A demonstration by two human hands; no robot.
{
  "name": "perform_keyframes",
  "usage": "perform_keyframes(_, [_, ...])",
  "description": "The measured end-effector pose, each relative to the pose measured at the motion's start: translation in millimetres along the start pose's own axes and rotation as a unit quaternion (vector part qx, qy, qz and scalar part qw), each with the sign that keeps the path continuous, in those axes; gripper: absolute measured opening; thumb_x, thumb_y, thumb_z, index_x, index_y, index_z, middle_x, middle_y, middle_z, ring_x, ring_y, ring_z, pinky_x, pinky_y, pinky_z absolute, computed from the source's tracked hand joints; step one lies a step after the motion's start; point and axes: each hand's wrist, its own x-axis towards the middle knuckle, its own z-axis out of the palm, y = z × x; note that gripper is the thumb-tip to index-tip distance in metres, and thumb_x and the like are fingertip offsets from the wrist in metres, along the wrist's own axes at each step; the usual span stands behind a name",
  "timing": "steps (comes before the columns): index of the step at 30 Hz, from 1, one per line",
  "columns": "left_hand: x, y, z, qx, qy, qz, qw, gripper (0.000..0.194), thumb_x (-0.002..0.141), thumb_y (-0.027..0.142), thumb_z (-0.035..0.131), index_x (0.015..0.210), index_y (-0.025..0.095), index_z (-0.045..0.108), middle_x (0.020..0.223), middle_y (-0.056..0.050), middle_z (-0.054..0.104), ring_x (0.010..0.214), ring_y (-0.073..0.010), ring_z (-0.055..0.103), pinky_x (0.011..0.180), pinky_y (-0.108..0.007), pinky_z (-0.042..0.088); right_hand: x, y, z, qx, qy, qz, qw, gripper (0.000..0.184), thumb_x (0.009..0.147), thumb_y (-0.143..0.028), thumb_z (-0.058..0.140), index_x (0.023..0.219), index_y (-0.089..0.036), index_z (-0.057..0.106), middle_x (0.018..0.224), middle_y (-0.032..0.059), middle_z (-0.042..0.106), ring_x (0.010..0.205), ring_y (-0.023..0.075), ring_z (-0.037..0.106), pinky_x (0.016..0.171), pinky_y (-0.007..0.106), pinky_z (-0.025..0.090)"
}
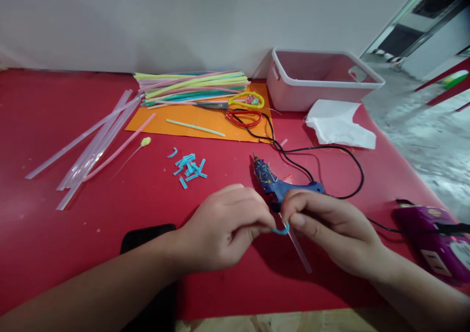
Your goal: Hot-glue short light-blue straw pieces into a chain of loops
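Observation:
Between my two hands a short curved piece of blue pipe cleaner (281, 231) is stretched, bent downward. My left hand (229, 224) pinches its left end, and my right hand (323, 226) pinches the right end between thumb and forefinger. Just beyond the fingers lies a blue glue gun (279, 185) with a clear glue stick (300, 251) sticking out of its back, passing beneath the right fingertips. A small pile of cut blue pieces (190, 167) sits on the red table (121, 204), beyond my left hand.
Scissors (244, 109) and pastel pipe cleaners (194, 87) lie on orange card (154, 121). Clear glue sticks (99, 146) are at left. A pale bin (312, 89) and white paper (341, 126) stand back right. A purple power box (435, 239) and looping black cable (362, 175) are at right.

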Motion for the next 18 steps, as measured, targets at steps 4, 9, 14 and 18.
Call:
perform_keyframes(4, [4.1,1.7,-3.6,-0.060,0.114,-0.190,0.973,0.012,0.093,0.022,0.062,0.082,0.016,0.065,0.075,-0.001,0.061,0.066,-0.0110,0.055,0.060,-0.023,0.044,1.9,15.5,-6.1,-0.304,0.177,-0.106,0.930,0.029,0.084,-0.009,0.048,0.106,-0.021,0.062,0.101,0.0099,0.067,0.096,0.0252,0.063,0.085,0.040,0.052])
perform_keyframes(9, [10.3,0.7,-5.1,-0.182,0.202,-0.333,0.903,0.020,0.087,0.035,0.070,0.086,0.016,0.068,0.078,-0.001,0.066,0.069,-0.0104,0.056,0.061,-0.020,0.045,8.1,34.6,-15.8,-0.483,0.119,-0.015,0.867,0.048,0.072,-0.011,0.054,0.119,-0.018,0.059,0.115,0.0159,0.062,0.107,0.0350,0.057,0.094,0.053,0.049])
perform_keyframes(14, [10.5,-0.8,-4.8,-0.183,0.207,-0.363,0.890,0.023,0.083,0.039,0.074,0.086,0.016,0.073,0.076,-0.002,0.069,0.066,-0.0112,0.057,0.057,-0.021,0.045,10.5,38.8,-14.9,-0.488,0.073,0.013,0.870,0.042,0.073,-0.014,0.054,0.114,-0.020,0.060,0.100,0.0108,0.067,0.096,0.0304,0.061,0.089,0.047,0.048])
perform_keyframes(18, [9.3,-0.5,-5.4,-0.188,0.207,-0.355,0.892,0.022,0.083,0.039,0.076,0.083,0.017,0.075,0.076,-0.002,0.073,0.069,-0.0122,0.062,0.060,-0.021,0.048,10.7,41.7,-14.3,-0.442,0.115,-0.008,0.890,0.034,0.077,-0.022,0.057,0.111,-0.019,0.055,0.099,0.0111,0.068,0.093,0.0296,0.063,0.082,0.043,0.050])
